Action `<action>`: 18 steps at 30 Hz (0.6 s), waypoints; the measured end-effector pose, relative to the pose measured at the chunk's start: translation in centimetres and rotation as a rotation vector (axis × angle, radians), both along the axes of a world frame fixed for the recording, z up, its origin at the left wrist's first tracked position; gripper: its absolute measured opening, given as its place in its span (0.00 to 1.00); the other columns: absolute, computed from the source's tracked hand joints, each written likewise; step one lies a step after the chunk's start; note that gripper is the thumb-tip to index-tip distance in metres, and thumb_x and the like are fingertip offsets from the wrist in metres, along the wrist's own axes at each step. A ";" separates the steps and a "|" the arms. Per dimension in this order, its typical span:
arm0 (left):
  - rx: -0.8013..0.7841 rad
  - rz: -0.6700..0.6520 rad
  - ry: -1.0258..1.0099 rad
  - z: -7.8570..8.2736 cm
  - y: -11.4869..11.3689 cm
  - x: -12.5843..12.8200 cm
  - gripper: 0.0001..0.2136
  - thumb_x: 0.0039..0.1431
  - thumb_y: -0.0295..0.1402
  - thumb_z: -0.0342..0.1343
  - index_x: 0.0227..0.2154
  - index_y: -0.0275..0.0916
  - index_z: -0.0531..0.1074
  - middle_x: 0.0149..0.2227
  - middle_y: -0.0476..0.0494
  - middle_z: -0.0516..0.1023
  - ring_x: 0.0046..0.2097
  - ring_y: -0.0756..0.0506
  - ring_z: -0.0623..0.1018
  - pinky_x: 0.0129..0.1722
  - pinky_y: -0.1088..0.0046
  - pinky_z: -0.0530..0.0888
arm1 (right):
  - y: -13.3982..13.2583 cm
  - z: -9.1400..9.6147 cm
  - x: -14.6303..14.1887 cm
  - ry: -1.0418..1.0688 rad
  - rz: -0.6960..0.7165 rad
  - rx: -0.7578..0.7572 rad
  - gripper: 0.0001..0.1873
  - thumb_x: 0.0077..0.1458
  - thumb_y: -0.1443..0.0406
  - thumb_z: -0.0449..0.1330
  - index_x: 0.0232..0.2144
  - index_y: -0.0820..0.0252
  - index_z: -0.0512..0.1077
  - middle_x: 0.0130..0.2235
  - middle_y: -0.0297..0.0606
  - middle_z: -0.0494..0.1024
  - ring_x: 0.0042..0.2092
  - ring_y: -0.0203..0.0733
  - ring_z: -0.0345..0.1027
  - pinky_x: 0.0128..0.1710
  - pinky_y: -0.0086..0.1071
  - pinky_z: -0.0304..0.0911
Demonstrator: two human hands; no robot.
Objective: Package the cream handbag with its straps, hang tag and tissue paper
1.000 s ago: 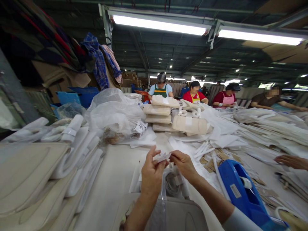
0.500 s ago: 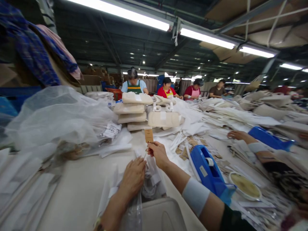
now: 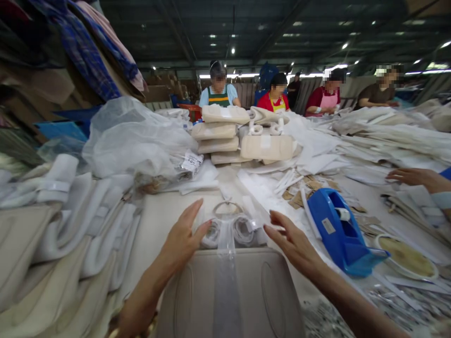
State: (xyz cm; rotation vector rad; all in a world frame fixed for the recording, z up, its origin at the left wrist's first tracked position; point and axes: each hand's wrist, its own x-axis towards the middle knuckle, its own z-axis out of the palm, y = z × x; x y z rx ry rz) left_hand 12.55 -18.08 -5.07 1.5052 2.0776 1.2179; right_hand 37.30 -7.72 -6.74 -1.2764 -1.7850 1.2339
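Observation:
A grey-beige bag (image 3: 246, 281) lies flat in front of me, with a curved seam at each side and a clear plastic strip (image 3: 226, 239) running down its middle. Two coiled handles (image 3: 244, 230), wrapped in clear film, sit at its far edge, and a thin loop (image 3: 227, 206) shows just beyond them. Beside the left coil is my left hand (image 3: 185, 232), fingers spread, thumb close to the film. My right hand (image 3: 292, 239) hovers by the right coil with its fingers apart. Neither hand grips anything; whether the left thumb touches the coil I cannot tell.
Wrapped beige bags (image 3: 225, 129) are stacked ahead. A blue tape dispenser (image 3: 340, 234) stands at right near brown tags (image 3: 299, 197) and a round dish (image 3: 405, 256). Padded bag pieces (image 3: 70, 225) fill the left. A co-worker's hand (image 3: 410, 177) reaches in at far right.
My right hand has let go of the brown tag on its string, and the tag no longer shows. Both hands have opened and moved apart. The view has tilted down, showing more of the bag.

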 end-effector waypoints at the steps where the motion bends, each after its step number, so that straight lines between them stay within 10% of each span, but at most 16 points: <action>1: -0.059 0.084 -0.063 -1.0 -2.0 -0.6 0.34 0.48 0.47 0.55 0.58 0.37 0.61 0.61 0.37 0.63 0.61 0.37 0.64 0.61 0.58 0.58 | -1.8 -1.0 1.5 -0.028 0.000 -0.068 0.37 0.45 0.46 0.60 0.54 0.55 0.64 0.54 0.45 0.69 0.51 0.52 0.66 0.50 0.44 0.60; 6: -0.265 0.243 -0.474 -5.3 -7.8 -0.8 0.43 0.39 0.53 0.62 0.58 0.35 0.62 0.53 0.32 0.73 0.50 0.34 0.75 0.52 0.58 0.69 | -7.2 -4.7 4.0 0.055 0.034 -0.310 0.39 0.47 0.42 0.56 0.57 0.56 0.62 0.59 0.44 0.66 0.59 0.52 0.60 0.59 0.43 0.55; 11: -0.250 0.326 -0.809 -4.2 -7.7 1.7 0.39 0.40 0.45 0.66 0.57 0.37 0.62 0.42 0.37 0.80 0.39 0.38 0.79 0.38 0.64 0.75 | -7.1 -4.1 2.3 0.209 0.063 -0.387 0.32 0.51 0.44 0.55 0.51 0.58 0.68 0.52 0.43 0.74 0.52 0.52 0.67 0.51 0.42 0.63; 18: -0.219 0.385 -0.440 -5.5 -8.0 1.1 0.28 0.47 0.48 0.57 0.49 0.36 0.70 0.38 0.41 0.81 0.46 0.35 0.77 0.49 0.59 0.72 | -6.3 -3.5 2.8 0.405 0.168 -0.420 0.26 0.49 0.49 0.60 0.44 0.61 0.72 0.41 0.41 0.79 0.43 0.50 0.72 0.40 0.38 0.66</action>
